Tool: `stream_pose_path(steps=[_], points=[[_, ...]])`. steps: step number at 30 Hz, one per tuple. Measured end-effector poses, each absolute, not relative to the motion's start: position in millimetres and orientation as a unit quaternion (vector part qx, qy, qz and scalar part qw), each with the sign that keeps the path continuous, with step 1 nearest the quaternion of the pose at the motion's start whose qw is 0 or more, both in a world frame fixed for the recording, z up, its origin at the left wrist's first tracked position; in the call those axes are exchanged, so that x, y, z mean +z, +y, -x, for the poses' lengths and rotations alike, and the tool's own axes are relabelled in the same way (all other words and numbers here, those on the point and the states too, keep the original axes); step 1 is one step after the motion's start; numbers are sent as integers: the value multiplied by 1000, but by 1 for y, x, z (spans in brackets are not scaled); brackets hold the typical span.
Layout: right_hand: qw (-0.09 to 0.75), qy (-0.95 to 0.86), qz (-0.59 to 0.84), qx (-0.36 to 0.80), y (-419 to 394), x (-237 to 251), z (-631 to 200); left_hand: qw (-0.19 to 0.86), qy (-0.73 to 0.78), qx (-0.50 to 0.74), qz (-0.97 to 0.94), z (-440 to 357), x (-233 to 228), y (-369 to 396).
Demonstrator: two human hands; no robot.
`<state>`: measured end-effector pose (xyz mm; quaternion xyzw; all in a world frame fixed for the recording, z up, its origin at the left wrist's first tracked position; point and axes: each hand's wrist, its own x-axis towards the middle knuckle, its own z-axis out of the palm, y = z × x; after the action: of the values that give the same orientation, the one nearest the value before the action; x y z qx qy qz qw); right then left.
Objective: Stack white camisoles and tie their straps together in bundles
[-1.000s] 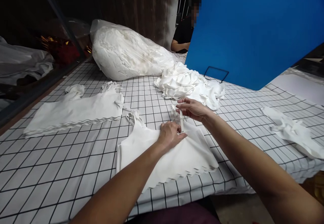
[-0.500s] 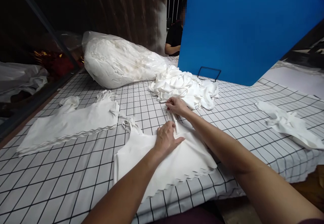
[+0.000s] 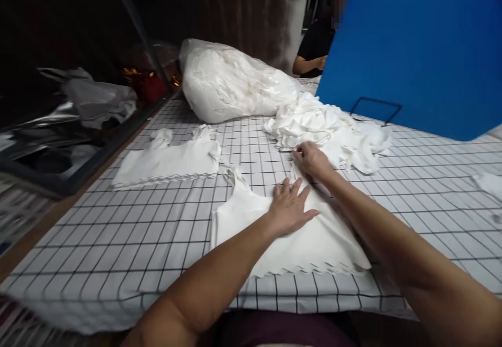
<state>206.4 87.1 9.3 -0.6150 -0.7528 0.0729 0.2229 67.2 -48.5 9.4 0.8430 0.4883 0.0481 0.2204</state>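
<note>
A small stack of white strappy camisoles (image 3: 251,221) lies in front of me, wavy hems towards the near table edge. My left hand (image 3: 291,206) rests flat on the top camisole, fingers spread, just below its right strap. Beyond it, my right hand (image 3: 312,159) pinches the upper end of that strap, pulled away from me. The left straps lie loose in a small tangle. Right behind my right hand is a crumpled heap of white garments (image 3: 325,127). Another neat stack of white camisoles (image 3: 168,158) lies to the left, apart from both hands.
A large clear plastic bag of white cloth (image 3: 235,82) lies at the back of the checked tablecloth (image 3: 157,237). A tall blue board (image 3: 411,38) with a black wire stand rises at back right. Behind it sits a person (image 3: 314,48). One white garment (image 3: 490,185) lies far right.
My view has turned left, so everything sits further right. My left hand has flattened, its fingers spreading over the camisole. My right hand still holds the strap.
</note>
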Motion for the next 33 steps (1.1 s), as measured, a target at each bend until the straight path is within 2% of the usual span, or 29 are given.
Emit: stream_pose_path(steps=[4, 7, 12, 17, 22, 27, 29, 31, 33], points=[[181, -777, 598, 78, 90, 37, -183, 235, 488, 68, -838, -63, 27, -49], [130, -826, 526, 157, 85, 63, -146, 199, 502, 51, -840, -57, 53, -58], [124, -829, 484, 250, 75, 79, -73, 158, 480, 2, -863, -16, 85, -90], [118, -811, 487, 302, 72, 62, -20, 97, 537, 98, -832, 44, 47, -109], [169, -781, 497, 338, 68, 56, 1, 98, 533, 106, -834, 69, 6, -107], [248, -763, 436, 407, 37, 89, -49, 98, 521, 121, -839, 70, -1, -105], [286, -762, 307, 493, 9, 106, -87, 98, 518, 126, -841, 70, -2, -104], [197, -769, 239, 559, -20, 119, -127, 104, 517, 130, -840, 71, -2, -105], [60, -761, 247, 598, -46, 123, -160, 114, 518, 131, -838, 71, -2, -106]])
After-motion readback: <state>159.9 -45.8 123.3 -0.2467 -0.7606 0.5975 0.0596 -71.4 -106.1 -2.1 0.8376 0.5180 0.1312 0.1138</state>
